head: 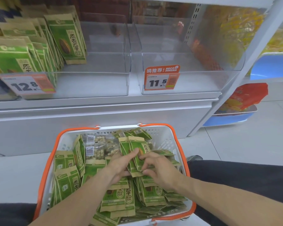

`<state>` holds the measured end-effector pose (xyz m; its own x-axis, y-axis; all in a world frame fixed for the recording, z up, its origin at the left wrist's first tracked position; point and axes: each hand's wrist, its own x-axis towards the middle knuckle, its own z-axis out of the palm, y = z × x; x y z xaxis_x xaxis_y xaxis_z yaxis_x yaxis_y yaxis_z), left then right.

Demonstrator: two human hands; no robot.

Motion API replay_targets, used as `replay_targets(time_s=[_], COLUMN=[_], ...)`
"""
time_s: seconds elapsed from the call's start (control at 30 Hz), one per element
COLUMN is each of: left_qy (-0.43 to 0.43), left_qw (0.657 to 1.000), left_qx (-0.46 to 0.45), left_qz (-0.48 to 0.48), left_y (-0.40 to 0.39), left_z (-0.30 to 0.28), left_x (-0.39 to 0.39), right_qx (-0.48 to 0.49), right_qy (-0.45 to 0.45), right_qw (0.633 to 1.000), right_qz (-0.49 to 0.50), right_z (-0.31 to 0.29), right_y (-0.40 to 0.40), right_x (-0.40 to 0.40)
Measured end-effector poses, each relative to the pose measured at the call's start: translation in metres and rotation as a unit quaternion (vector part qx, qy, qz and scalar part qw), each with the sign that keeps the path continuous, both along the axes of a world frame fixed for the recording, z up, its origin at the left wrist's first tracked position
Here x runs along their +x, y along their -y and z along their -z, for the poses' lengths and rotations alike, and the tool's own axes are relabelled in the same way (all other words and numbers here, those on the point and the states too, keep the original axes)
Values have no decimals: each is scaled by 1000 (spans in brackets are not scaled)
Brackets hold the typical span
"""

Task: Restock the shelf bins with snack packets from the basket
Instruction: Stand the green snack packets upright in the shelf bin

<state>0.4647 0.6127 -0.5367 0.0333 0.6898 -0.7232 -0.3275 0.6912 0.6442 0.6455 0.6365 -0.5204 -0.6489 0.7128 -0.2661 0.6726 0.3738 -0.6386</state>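
A white basket with an orange rim [173, 141] stands on the floor below me, full of green and tan snack packets [118, 199]. Both hands are inside it. My left hand [119, 167] grips a small upright stack of green packets [137, 154] from the left, thumb across the front. My right hand [158, 167] pinches the same stack from the right. Several clear packets of nut bars [96, 147] lie at the basket's back. On the shelf, a clear bin [95, 82] holds green packets [67, 38] at its left side only. The clear bin to its right [194, 82] holds none.
Price tags reading 12.8 [25, 85] and 11.5 [162, 80] hang on the bin fronts. A white shelf upright [235, 79] rises at the right, with red and yellow goods [245, 98] on blue trays beyond it. My dark-trousered knees [238, 175] flank the basket on the tiled floor.
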Motion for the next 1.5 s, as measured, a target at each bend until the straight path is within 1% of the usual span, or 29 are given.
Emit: replay_targets(time_s=[0.07,0.13,0.17,0.27,0.3,0.4,0.47,0.53,0.67,0.77,0.83,0.9,0.97,1.03,1.1,1.17,1.23,1.27,1.33,1.43,1.47,1.5], left_qy=[-38,-56,-62,-82,-78,-56,-38,-29,-83,-90,-111,-164,-231,-292,-334,-395,-457,-477,-496,-525,-523,-510], left_qw=[999,998,998,996,996,997,997,997,992,991,984,967,944,912,879,837,799,791,791,777,777,785], left_qx=[-12,-11,-4,15,24,34,44,53,76,74,94,128,153,171,184,211,245,255,267,298,311,323], left_qz=[-8,-7,-4,17,23,37,45,48,61,68,102,144,182,234,286,315,305,285,240,178,159,138], left_y=[2,1,1,-1,0,2,4,4,2,-1,-8,-16,-23,-27,-27,-24,-19,-16,-10,-5,-3,-3], left_z=[3,5,2,0,-5,-11,-14,-14,-16,-28,-41,-62,-83,-105,-126,-143,-155,-160,-170,-183,-188,-190], left_x=[0,-5,-7,-14,-13,-9,-7,-7,-5,-12,-22,-32,-45,-64,-82,-97,-106,-110,-113,-115,-116,-119], right_qx=[-10,-20,-19,-21,-28,-97,-136,-148,-138,-200,-235,-255,-293,-329,-345,-351,-332,-314,-264,-202,-193,-183], right_qy=[9,26,24,-23,-20,-5,-6,-10,-32,-59,-73,-83,-123,-164,-193,-228,-260,-277,-305,-303,-307,-313], right_qw=[999,998,999,994,990,977,971,971,975,961,954,954,940,921,912,903,902,903,910,928,930,930], right_qz=[-39,-47,-25,105,137,188,195,186,174,183,169,135,124,128,111,99,93,93,99,78,64,53], right_z=[0,-3,-4,-11,-13,-13,-12,-10,-12,-21,-32,-45,-55,-64,-74,-84,-94,-100,-115,-140,-147,-154], right_y=[-2,-9,-14,-31,-36,-44,-42,-40,-42,-58,-70,-77,-78,-75,-70,-64,-57,-54,-50,-48,-49,-50], right_x=[1,0,-1,-6,-7,-9,-10,-12,-20,-26,-29,-33,-40,-49,-60,-72,-83,-89,-100,-118,-123,-129])
